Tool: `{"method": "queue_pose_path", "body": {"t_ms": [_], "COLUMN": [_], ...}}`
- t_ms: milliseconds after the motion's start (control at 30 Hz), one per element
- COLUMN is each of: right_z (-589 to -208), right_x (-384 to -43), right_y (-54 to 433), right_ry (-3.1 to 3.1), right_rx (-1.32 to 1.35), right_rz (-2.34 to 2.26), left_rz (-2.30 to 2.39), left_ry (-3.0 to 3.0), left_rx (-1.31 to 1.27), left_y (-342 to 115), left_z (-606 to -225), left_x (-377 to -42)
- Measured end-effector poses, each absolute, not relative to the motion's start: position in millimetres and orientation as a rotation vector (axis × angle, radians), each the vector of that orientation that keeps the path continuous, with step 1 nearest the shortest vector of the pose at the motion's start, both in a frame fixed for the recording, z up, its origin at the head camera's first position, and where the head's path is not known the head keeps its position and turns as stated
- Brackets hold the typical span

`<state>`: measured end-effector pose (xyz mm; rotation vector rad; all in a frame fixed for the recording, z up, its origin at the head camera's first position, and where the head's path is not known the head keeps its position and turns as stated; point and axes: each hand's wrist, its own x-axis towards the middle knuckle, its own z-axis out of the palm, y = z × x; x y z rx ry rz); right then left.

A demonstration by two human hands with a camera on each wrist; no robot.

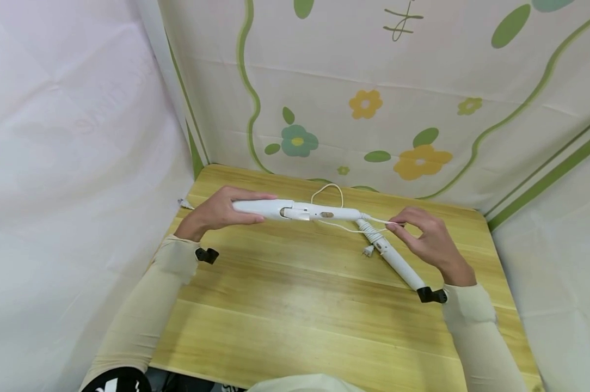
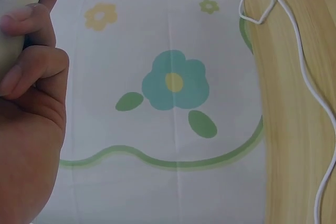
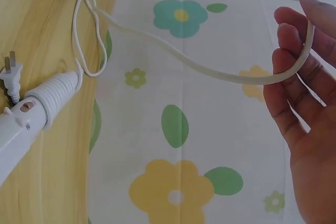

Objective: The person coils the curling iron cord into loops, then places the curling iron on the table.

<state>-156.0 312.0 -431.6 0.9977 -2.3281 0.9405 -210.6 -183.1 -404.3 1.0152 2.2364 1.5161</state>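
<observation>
My left hand (image 1: 216,210) grips a white hair straightener (image 1: 263,209) by its wide end, above the table, with the cord end toward the right. In the left wrist view, curled fingers (image 2: 39,64) wrap its pale body. My right hand (image 1: 429,237) pinches the straightener's white cord (image 3: 210,73) between thumb and forefinger, close to where it leaves the handle. The cord bends across the other fingers in the right wrist view. A second white hair straightener (image 1: 400,265) lies on the table below the right hand, its cord (image 3: 55,95) coiled round the handle.
A two-pin plug (image 3: 11,80) sticks out beside the coiled cord. Loops of loose cord (image 2: 299,45) trail over the wooden table (image 1: 285,305). Near the table's left edge is a small white piece (image 1: 185,204). Flower-patterned cloth (image 1: 334,71) rises behind the table.
</observation>
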Motion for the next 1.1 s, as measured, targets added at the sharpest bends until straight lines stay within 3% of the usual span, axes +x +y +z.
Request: {"method": "queue_pose_path", "body": {"t_ms": [400,867,1100], "right_z": [-438,-436,-424], "right_x": [-149,-137,-134], "right_y": [330,285,262], "right_ry": [-2.366,-2.394,-2.258], "right_rx": [0.844,1.116,1.262], "right_rz": [1.108,0.606,0.710], "left_rz": [1.592,1.502,1.337], "left_ry": [2.275,2.466,2.407], "left_rx": [0.865,0.785,0.827], "left_y": [-191,-181,-172], "left_z": [-408,-419,-425], "left_x": [-207,-206,-204]}}
